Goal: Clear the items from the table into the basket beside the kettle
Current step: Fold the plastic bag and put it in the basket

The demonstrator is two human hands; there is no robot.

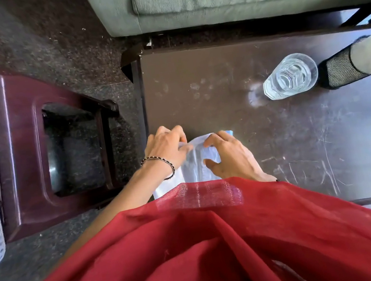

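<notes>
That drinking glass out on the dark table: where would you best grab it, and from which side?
Around its side wall, hand coming from the near side. The glass stands upright with its mouth open upward and seems to hold water, so a level side grip is probably safest. The black mesh holder crowds its right, so avoid that side.

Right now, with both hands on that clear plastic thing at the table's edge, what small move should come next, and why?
Probably lift the clear plastic item off the table. The left hand and right hand already rest on either side of it, though I cannot tell how firmly. The glass and mesh holder can wait; neither hand is near them.
</notes>
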